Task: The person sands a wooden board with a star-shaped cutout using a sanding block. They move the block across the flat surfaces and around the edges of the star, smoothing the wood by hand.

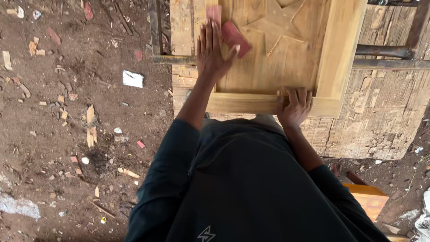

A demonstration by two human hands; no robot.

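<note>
Pressing a reddish sandpaper sheet (234,38) flat onto the wooden panel (286,58) on the counter (380,116), the left hand (214,51) lies open ahead while the right hand (294,106), nearer the body, grips the panel's near edge.

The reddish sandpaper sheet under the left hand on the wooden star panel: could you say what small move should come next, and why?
Probably a short stroke of the reddish sandpaper sheet toward the raised wooden star: the left hand presses it flat beside the star, while the right hand steadies the pale wooden frame.
</note>
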